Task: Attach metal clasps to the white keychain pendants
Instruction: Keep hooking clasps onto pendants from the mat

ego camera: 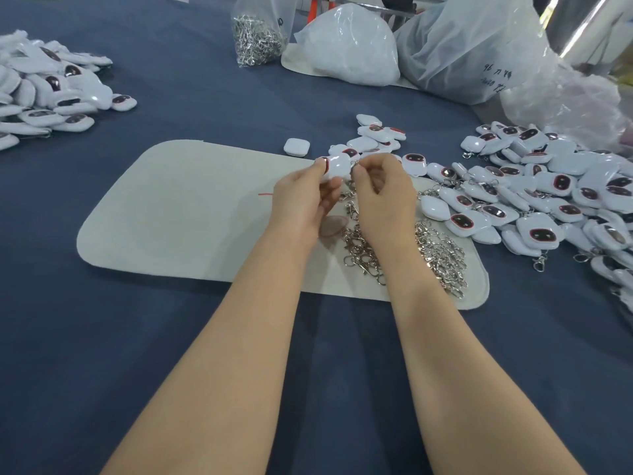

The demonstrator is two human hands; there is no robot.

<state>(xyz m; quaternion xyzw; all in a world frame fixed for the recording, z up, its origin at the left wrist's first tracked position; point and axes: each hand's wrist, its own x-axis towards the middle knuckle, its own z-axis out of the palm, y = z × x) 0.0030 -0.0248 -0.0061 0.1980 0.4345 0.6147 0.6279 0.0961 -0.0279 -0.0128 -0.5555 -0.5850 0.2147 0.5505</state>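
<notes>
Pendant (337,168) sat pinched in the left hand (301,197) above the pale mat (178,214), the right hand (380,197) pinching a clasp (354,166) at its edge. Many in the right pile (555,190) carried clasps already; loose clasps (440,252) and the far-left pile (51,94) suggested plenty remained.

A dark blue cloth (191,97) covers the whole table. On it lies an off-white felt mat (178,207) with rounded corners, and a short red thread (265,194) rests near the mat's middle. A small pinkish translucent piece (334,225) also sits on the mat; what it is cannot be told.

At the far edge, a tied white plastic bag (349,53) rests on a second pale mat (291,61). Just beside it, to the right, slumps a large translucent bag (472,46) with dark handwriting (496,77) on its side. Crumpled clear plastic (568,101) spreads out further right. An orange strap (311,12) shows behind the white bag.
</notes>
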